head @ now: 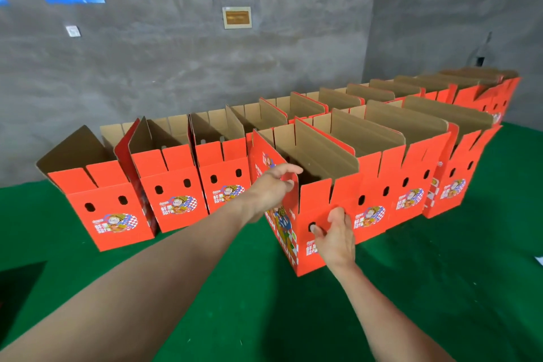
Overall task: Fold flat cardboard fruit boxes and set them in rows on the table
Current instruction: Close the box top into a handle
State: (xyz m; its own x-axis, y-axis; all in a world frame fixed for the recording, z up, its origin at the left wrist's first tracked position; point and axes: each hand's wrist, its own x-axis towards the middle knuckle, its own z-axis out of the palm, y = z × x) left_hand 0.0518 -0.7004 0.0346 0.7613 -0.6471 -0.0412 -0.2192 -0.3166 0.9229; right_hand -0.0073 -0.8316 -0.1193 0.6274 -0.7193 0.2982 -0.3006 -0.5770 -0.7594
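A folded red fruit box [316, 200] stands upright and open-topped at the left end of the front row on the green table [235, 288]. My left hand [271, 185] lies against its left side panel, with the fingers over the cut-out handle near the top edge. My right hand [335, 232] presses flat on the box's front face, one fingertip at an oval vent hole. Whether the left hand's fingers hook into the handle cannot be told.
A back row of several open red boxes [173, 185] runs from the left towards the far right corner. More front-row boxes [408, 185] stand to the right of the one I touch. A grey concrete wall [176, 67] with posters rises behind.
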